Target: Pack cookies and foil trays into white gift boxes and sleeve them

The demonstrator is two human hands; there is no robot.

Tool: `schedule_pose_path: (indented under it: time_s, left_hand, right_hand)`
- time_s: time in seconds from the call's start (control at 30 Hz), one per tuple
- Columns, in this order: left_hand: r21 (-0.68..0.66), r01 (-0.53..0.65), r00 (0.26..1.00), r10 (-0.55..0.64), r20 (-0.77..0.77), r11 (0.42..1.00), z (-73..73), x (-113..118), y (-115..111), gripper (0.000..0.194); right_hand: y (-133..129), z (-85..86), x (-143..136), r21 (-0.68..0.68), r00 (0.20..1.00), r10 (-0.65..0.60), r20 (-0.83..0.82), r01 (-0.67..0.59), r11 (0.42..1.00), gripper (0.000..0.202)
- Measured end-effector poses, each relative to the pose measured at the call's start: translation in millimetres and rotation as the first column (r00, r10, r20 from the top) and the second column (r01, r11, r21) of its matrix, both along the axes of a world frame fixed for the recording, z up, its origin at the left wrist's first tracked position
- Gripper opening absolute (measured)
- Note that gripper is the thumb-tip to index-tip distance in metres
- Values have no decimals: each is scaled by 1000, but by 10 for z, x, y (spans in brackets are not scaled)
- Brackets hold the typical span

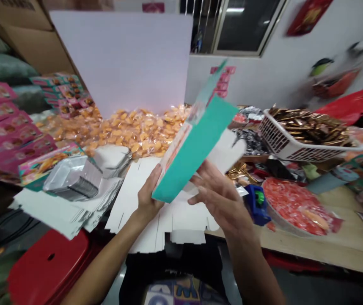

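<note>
A teal box (197, 150) is held up tilted at the middle of the view, its narrow teal side facing me and a flap raised at its upper end. My left hand (149, 190) grips the box's lower left end. Behind its right side is my right hand (221, 192), fingers spread and slightly curled near the box; whether the fingertips touch it is unclear. Beneath both hands lie flat white cardboard blanks (130, 195). Stacked silver trays (73, 176) rest on more cardboard at the left.
Orange wrapped pieces (137, 131) are heaped behind the cardboard. Pink boxes (6, 127) are stacked at left, above a red stool (48, 267). At right are a white basket (283, 142) of gold packets, a blue tape dispenser (257, 205) and a bowl of red packets (295, 207).
</note>
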State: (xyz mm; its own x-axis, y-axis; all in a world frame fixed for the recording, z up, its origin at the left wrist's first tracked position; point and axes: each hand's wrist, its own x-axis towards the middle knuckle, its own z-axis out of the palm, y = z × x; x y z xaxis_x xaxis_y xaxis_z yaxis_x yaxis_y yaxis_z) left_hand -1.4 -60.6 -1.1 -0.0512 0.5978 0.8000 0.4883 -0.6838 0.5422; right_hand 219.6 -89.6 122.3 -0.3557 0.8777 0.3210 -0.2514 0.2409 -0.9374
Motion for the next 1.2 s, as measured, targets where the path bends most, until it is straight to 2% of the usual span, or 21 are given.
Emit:
schedule_pose_path:
  time_s: [0.07, 0.13, 0.2, 0.27, 0.33, 0.37, 0.43, 0.5, 0.57, 0.67, 0.73, 0.8, 0.9, 0.97, 1.0, 1.03, 1.1, 1.17, 1.2]
  left_hand:
    - [184, 7, 983, 26, -180, 983, -81, -78, 89, 66]
    - [191, -6, 972, 50, -228, 982, -106, -131, 120, 72]
    - [20, -46, 993, 48, -109, 999, -33, -184, 118, 67]
    - [-237, 16, 986, 24, 166, 971, 143, -251, 122, 57]
    - [-409, 244, 889, -35, 457, 879, 374, -318, 153, 55]
    - [-436, 363, 823, -64, 564, 824, 489, -344, 177, 58]
    - [-453, 525, 731, -108, 674, 720, 680, -373, 227, 63]
    - [-493, 589, 709, -118, 695, 640, 800, -380, 272, 62]
    - [-532, 634, 709, -148, 690, 561, 862, -390, 306, 59]
    - [-550, 722, 678, -271, 683, 420, 902, -427, 342, 62]
    - [-562, 749, 661, -335, 672, 351, 912, -439, 365, 65]
    - [-592, 723, 690, -341, 638, 356, 900, -419, 396, 63]
    - [-595, 654, 746, -268, 610, 467, 835, -373, 470, 57]
    - [-527, 645, 726, -230, 648, 553, 786, -392, 523, 49]
    - [-493, 650, 711, -235, 663, 578, 771, -426, 541, 42]
    - [-468, 660, 702, -260, 663, 587, 765, -473, 550, 37]
    - [-462, 687, 708, -375, 599, 560, 786, -583, 534, 38]
    - [-507, 668, 744, -497, 446, 545, 833, -656, 477, 48]
    - [-532, 622, 780, -515, 356, 574, 855, -662, 438, 53]
  right_hand:
    - [-78, 213, 53, 5, 987, -67, -146, 68, 998, 60]
    - [-87, 309, 96, 69, 989, -83, -121, 92, 993, 35]
    - [-28, 295, 141, 149, 998, -16, 55, 8, 989, 22]
    - [63, 215, 179, 193, 959, 38, 280, -95, 977, 28]
    - [155, 115, 193, 219, 893, 15, 449, -126, 968, 32]
    - [199, 64, 191, 234, 860, -21, 509, -115, 965, 35]
    - [284, -35, 176, 271, 794, -123, 595, -54, 961, 38]
    - [363, -127, 169, 311, 743, -233, 627, 35, 950, 39]
    - [431, -199, 186, 329, 731, -303, 612, 113, 937, 39]
    - [487, -240, 234, 302, 765, -306, 567, 152, 941, 40]
    - [491, -230, 249, 307, 789, -284, 545, 127, 943, 41]
    - [477, -218, 237, 330, 811, -240, 533, 61, 942, 42]
    - [455, -249, 194, 334, 829, -194, 525, 9, 942, 40]
    - [454, -312, 178, 297, 839, -252, 481, 115, 948, 39]
    - [459, -349, 177, 255, 845, -293, 448, 194, 947, 40]
    - [464, -384, 178, 204, 850, -331, 410, 268, 942, 41]
    - [468, -436, 169, 113, 866, -359, 347, 342, 933, 42]
    - [449, -451, 121, 103, 884, -331, 331, 315, 943, 41]
    - [427, -449, 78, 132, 886, -307, 346, 278, 951, 40]
